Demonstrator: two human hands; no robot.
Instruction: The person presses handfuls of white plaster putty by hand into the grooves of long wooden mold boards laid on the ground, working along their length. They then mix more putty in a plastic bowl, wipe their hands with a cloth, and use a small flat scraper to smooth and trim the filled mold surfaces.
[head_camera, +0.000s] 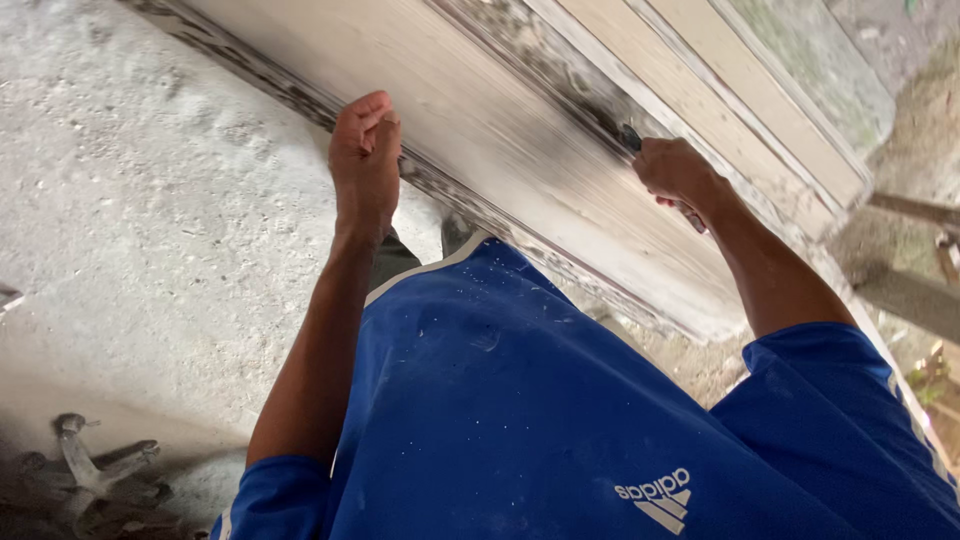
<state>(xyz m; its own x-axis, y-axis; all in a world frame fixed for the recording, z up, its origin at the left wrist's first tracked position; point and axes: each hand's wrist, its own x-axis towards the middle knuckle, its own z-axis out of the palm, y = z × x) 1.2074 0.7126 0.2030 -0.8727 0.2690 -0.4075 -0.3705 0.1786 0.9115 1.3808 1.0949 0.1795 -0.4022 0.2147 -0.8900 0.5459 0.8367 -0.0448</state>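
A long pale wooden panel (520, 130) with dark, dirty streaks runs diagonally across the view. My left hand (365, 165) rests on its near edge, fingers curled over the rim and gripping it. My right hand (675, 172) is closed around a small dark-tipped tool (630, 137) with a reddish handle end, its tip pressed against a dark groove in the panel. My blue shirt fills the lower part of the view.
Rough grey concrete floor (130, 200) spreads to the left. A dusty metal piece with prongs (90, 470) lies at the lower left. Wooden beams (910, 290) and rubble sit at the right.
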